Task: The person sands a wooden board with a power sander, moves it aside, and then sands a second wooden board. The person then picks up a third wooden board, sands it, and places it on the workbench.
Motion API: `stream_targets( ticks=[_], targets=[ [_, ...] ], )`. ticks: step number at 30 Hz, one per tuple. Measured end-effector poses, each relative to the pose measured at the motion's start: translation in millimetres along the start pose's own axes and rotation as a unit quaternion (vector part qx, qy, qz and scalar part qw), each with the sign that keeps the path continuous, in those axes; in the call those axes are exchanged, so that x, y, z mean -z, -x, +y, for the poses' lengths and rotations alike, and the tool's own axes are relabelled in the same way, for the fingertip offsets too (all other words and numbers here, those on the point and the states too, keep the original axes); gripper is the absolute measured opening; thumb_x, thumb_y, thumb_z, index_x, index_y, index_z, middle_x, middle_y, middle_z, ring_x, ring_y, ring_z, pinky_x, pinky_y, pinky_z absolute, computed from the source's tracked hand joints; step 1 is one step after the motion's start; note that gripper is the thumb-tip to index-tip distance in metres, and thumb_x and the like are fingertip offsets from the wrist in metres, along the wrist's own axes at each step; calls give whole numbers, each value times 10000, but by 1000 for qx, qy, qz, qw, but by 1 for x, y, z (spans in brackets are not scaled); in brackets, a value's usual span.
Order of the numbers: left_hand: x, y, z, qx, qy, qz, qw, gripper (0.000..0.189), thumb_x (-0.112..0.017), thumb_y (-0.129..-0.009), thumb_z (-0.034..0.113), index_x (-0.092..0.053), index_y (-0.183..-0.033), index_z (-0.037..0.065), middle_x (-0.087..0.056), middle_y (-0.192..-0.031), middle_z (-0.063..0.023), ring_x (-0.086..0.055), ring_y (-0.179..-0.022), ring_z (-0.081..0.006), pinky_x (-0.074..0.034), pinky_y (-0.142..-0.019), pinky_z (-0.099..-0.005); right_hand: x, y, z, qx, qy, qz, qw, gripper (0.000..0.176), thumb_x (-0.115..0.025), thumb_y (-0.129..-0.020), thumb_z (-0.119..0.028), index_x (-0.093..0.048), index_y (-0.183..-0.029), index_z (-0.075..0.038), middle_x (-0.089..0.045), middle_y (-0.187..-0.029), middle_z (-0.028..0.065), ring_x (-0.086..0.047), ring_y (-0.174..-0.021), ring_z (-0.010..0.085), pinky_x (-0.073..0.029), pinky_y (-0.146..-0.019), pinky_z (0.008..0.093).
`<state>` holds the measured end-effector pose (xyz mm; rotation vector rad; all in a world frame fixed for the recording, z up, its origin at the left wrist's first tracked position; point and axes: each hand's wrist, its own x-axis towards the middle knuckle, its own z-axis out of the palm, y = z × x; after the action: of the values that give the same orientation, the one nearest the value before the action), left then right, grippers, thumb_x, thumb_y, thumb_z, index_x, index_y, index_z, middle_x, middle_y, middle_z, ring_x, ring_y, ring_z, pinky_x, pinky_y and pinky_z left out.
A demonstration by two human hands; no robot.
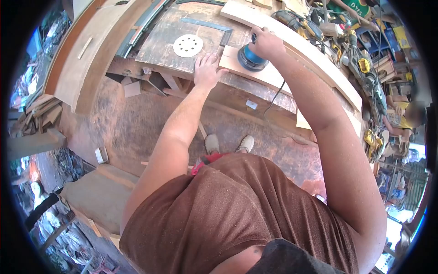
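Sander (pixel 251 60), blue, sits at 1 o'clock in the head view, on a pale board (pixel 273 78) lying along the workbench (pixel 157 50). The right hand (pixel 268 43) is over its top, fingers curled around it. The left hand (pixel 207 72) rests near 12 o'clock on the workbench's edge, fingers slightly spread, thumb just beside the board's end; it grips nothing visible. At 11 o'clock lies 1 white perforated disc (pixel 188 45); at 12, 1 metal square (pixel 210 24). A dark cord (pixel 275 97) hangs at 2 o'clock.
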<state>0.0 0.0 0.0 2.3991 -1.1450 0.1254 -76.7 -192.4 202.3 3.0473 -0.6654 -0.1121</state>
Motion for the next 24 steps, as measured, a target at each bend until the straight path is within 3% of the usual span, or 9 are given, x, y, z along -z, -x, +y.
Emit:
stream_targets(
  ticks=[2, 8, 13, 18, 20, 22, 24],
  targets=[
    [-4, -1, 3, -10, -5, 23, 1000, 759, -501, -907, 694, -597, -1403, 128, -473, -1535, -107, -373, -1446, -320, -194, -1206, -535, -2, -4, -1, 14, 10, 29, 999, 467, -574, -910, -306, -532, -1357, -173, -566, -1343, 215, -620, -1189, 385, -540, -958, 482],
    [4, 0, 5, -14, -15, 55, 998, 678, -581, -905, 615, -634, -1356, 112, -519, -1487, -112, -408, -1421, -324, -235, -1187, -540, 3, -22, -54, 42, -22, 45, 998, 445, -580, -894, -274, -573, -1323, -158, -595, -1319, 195, -613, -1196, 381, -530, -978, 467],
    [10, 2, 8, 0, -38, 18, 999, 633, -618, -906, 557, -606, -1389, 148, -513, -1495, -77, -379, -1445, -291, -225, -1197, -521, 2, -29, -73, 50, -39, 39, 997, 447, -590, -893, -256, -591, -1330, -162, -592, -1329, 184, -595, -1222, 363, -535, -972, 464],
    [10, 0, 6, -1, -22, 0, 1000, 614, -629, -907, 522, -604, -1386, 139, -523, -1484, -83, -399, -1432, -300, -245, -1187, -529, 4, -4, -60, 84, -20, 47, 995, 444, -613, -889, -260, -592, -1320, -156, -593, -1302, 176, -603, -1188, 345, -544, -952, 458],
    [-6, 0, -4, -33, -31, 58, 997, 595, -630, -911, 511, -622, -1365, 126, -531, -1476, -83, -407, -1426, -294, -251, -1183, -528, -4, 9, -43, 82, -25, 60, 995, 442, -636, -875, -299, -593, -1293, -166, -598, -1276, 161, -613, -1164, 352, -548, -931, 474],
    [-5, -1, -3, -37, -39, 60, 997, 591, -632, -912, 505, -625, -1362, 122, -527, -1480, -81, -408, -1425, -290, -253, -1181, -529, -6, 17, -23, 88, -30, 81, 992, 442, -659, -860, -339, -593, -1267, -176, -602, -1249, 147, -622, -1141, 358, -552, -910, 490],
    [2, -1, 0, -30, -44, 37, 998, 588, -628, -921, 496, -615, -1375, 123, -500, -1508, -75, -398, -1433, -284, -253, -1179, -532, -5, 24, -6, 86, -9, 41, 995, 423, -666, -857, -340, -602, -1242, -175, -599, -1240, 143, -615, -1148, 352, -552, -913, 486]
  ],
)
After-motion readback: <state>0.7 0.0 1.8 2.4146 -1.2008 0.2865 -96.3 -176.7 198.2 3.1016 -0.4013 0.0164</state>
